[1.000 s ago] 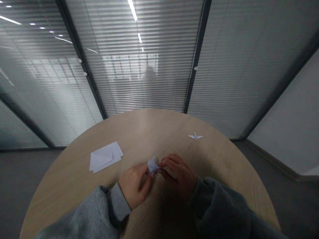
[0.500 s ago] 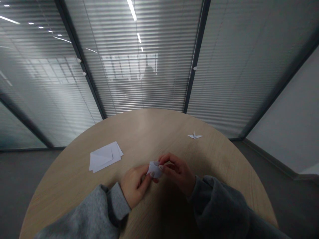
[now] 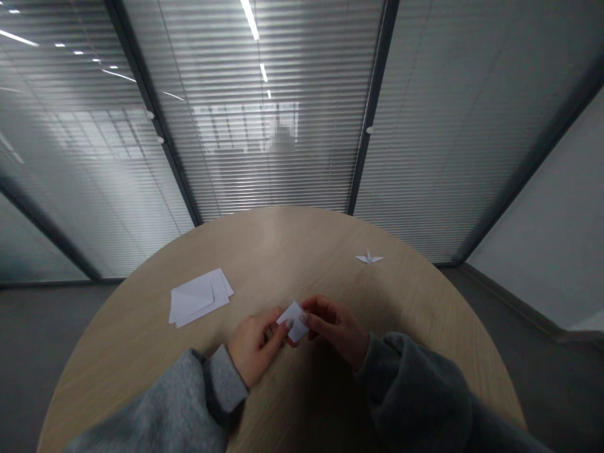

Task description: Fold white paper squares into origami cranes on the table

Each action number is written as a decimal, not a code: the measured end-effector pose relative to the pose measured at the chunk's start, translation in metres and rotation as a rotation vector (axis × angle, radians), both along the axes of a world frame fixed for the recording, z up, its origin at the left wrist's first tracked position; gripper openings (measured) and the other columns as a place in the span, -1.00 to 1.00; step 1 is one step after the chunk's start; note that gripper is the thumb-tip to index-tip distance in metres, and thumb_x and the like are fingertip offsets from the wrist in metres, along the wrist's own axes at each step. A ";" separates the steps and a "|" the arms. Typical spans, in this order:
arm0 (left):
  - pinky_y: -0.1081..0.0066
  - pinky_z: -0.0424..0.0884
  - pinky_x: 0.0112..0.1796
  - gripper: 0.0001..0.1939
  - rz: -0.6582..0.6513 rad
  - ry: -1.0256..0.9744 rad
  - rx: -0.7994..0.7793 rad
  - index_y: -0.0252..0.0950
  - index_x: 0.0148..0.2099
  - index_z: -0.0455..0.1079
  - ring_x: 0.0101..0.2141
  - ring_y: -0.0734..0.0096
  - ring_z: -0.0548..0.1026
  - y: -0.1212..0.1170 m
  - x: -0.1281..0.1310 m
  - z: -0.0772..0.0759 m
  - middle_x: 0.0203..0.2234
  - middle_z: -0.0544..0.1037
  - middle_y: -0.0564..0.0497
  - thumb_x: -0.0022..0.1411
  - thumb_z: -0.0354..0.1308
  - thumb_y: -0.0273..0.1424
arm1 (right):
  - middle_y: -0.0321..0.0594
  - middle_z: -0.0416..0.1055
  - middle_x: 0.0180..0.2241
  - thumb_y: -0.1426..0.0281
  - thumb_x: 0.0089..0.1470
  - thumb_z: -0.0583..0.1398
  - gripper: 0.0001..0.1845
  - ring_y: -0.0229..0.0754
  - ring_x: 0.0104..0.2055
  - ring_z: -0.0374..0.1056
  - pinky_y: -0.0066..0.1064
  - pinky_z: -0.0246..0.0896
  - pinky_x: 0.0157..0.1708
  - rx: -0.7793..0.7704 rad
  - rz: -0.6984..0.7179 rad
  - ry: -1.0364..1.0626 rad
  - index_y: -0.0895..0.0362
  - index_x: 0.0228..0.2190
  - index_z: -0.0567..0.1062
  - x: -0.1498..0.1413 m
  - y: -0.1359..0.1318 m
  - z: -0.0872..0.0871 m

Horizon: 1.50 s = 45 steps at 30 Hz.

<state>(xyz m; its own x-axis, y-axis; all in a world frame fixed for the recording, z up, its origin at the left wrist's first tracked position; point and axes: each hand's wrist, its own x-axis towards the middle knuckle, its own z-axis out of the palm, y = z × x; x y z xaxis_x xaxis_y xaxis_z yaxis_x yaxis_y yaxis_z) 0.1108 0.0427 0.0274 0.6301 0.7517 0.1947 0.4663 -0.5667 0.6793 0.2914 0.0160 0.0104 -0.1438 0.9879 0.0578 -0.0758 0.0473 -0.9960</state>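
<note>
Between my two hands is a small folded piece of white paper, turned so that it looks like a diamond. My left hand pinches its left side, the thumb lying on top and the fingers partly hidden beneath. At the right corner, my right hand grips the paper between thumb and fingers. Both hands are just over the near part of the round wooden table.
Several loose white paper sheets lie overlapped on the table to the left. A small folded paper crane stands at the back right. Beyond the table's curved edge are glass panels with blinds.
The folded paper has gone from an uneven shape with a raised flap to a flat diamond. My right fingers have shifted slightly down along its edge.
</note>
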 end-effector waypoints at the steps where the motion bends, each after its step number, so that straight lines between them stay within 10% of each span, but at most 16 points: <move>1: 0.48 0.21 -0.56 -0.60 -0.006 0.003 -0.003 -0.31 -0.37 0.40 -0.64 0.46 0.33 0.000 0.000 0.000 -0.65 0.44 0.05 0.31 -0.16 -0.22 | -0.31 0.39 -0.50 -0.07 -0.23 0.28 -0.44 -0.31 -0.51 0.30 -0.43 0.22 -0.49 -0.008 -0.001 -0.011 0.16 -0.40 0.41 0.000 0.000 0.000; 14: 0.41 0.43 -0.49 -0.61 -0.046 -0.365 -0.522 -0.40 -0.33 0.44 -0.57 0.43 0.48 0.003 0.007 -0.008 -0.50 0.59 -0.11 0.04 0.22 -0.12 | -0.33 0.37 -0.60 -0.05 -0.29 0.32 -0.49 -0.33 -0.59 0.26 -0.44 0.21 -0.54 0.014 -0.183 0.008 0.16 -0.52 0.49 0.000 0.003 0.003; 45: 0.41 0.40 -0.48 -0.68 -0.020 -0.284 -0.356 -0.39 -0.37 0.45 -0.57 0.41 0.47 0.002 0.005 -0.003 -0.52 0.58 -0.12 0.12 0.11 -0.20 | -0.33 0.32 -0.60 0.05 -0.19 0.30 -0.60 -0.30 -0.55 0.20 -0.43 0.14 -0.52 0.062 -0.161 -0.132 0.16 -0.54 0.47 0.000 -0.001 0.000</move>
